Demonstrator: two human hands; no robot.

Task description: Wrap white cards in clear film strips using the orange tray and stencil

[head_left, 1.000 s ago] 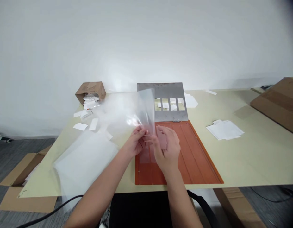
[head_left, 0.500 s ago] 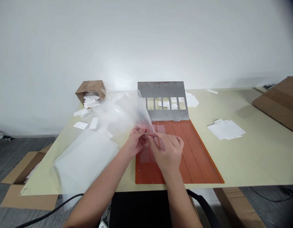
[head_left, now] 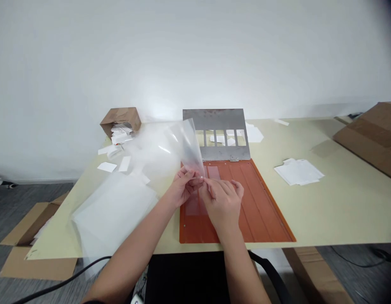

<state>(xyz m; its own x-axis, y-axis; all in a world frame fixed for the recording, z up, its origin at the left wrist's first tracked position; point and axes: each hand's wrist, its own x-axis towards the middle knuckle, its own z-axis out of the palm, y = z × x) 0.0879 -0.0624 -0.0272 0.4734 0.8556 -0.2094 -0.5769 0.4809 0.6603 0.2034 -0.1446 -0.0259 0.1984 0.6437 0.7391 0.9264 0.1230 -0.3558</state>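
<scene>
A clear plastic sheet (head_left: pixel 185 141) is raised over the table, its lower corner pinched in my left hand (head_left: pixel 185 185). The fingertips of my right hand (head_left: pixel 224 202) close on the same corner, touching my left fingers. Both hands are above an orange-red board (head_left: pixel 259 207) with shallow grooves. A grey metal plate (head_left: pixel 214 118) with a row of rectangular cut-outs is hinged to the board's far edge and stands lifted. Pale translucent pieces (head_left: pixel 214 172) lie on the board's left part, partly hidden by my hands.
More clear sheets (head_left: pixel 115 211) lie at the left, overhanging the table's front edge. A small cardboard box (head_left: pixel 126 114) holds white cards. White papers (head_left: pixel 298 172) lie at the right, near a large cardboard box (head_left: pixel 369 137). An open carton (head_left: pixel 40 261) sits on the floor.
The raised part of the plastic sheet has bent and curled more upright near the metal plate. My hands stay together at its corner, almost unmoved. The view has shifted slightly.
</scene>
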